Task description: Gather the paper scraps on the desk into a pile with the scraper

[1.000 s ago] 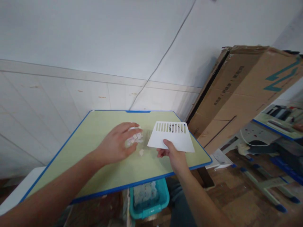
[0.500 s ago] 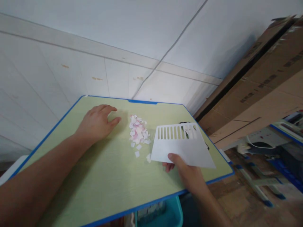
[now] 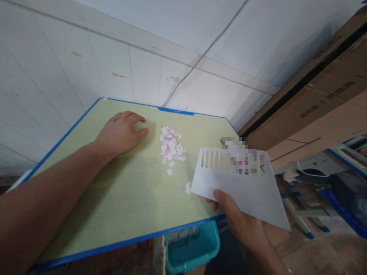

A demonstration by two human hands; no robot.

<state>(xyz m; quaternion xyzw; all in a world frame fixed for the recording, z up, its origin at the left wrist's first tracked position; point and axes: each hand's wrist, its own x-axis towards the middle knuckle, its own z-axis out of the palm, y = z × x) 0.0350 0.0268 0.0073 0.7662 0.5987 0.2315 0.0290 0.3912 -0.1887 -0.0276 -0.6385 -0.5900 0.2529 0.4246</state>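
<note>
My right hand (image 3: 236, 214) grips the near edge of a thin white plastic sheet (image 3: 237, 193) with a row of slots along its far side. The sheet is tilted over the right part of the table. On the left, my left hand (image 3: 122, 131) is empty, its thumb and fingers apart and curved towards a pile of small white and pink paper scraps (image 3: 172, 145). The fingers do not touch the pile. A small white crumpled piece (image 3: 188, 187) lies by the sheet's left corner.
The pale green table (image 3: 137, 198) has a blue rim and stands against a white panelled wall. Below its front edge is a teal bin (image 3: 195, 263). Large cardboard boxes (image 3: 289, 133) lean at the right. A blurred-out thing (image 3: 239, 154) shows behind the slots.
The white sheet in my right hand has moved right and towards me, away from the paper pile. My left hand keeps its pose beside the pile. The view has shifted slightly.
</note>
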